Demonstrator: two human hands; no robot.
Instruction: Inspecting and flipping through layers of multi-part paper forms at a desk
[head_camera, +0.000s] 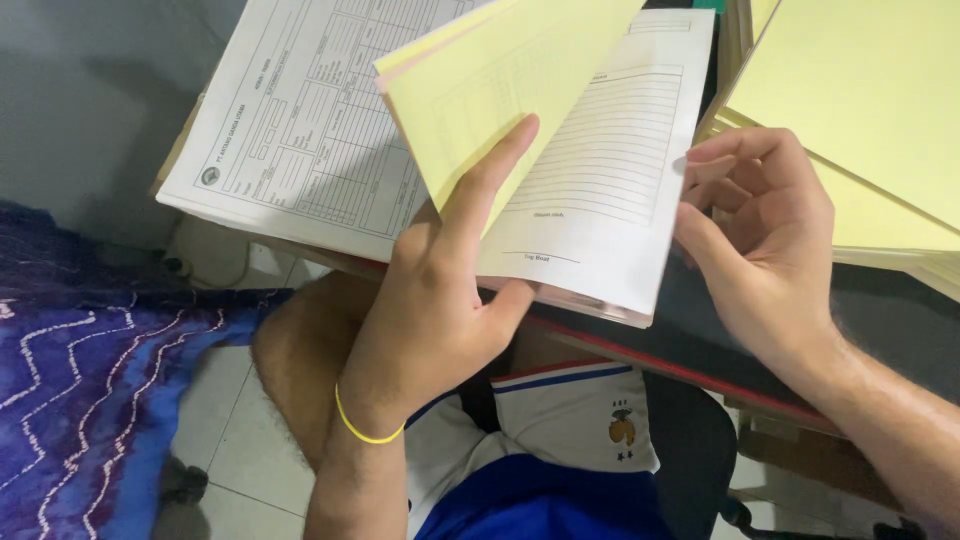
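Note:
My left hand (440, 290) grips a stack of printed forms (610, 180) from below, thumb under the edge and index finger pressed against a lifted yellow sheet (490, 90). A yellow rubber band circles that wrist. My right hand (765, 230) touches the right edge of the white form pages, fingers curled at the paper's side. White form sheets (290, 130) with ruled tables lie beneath and to the left.
A pile of yellow sheets (860, 110) lies at the upper right on a dark board with a red edge (660, 365). My knee and blue-and-white shorts (560, 430) are below. A blue patterned cloth (90, 370) covers the left; pale floor tiles (240, 440) show beside it.

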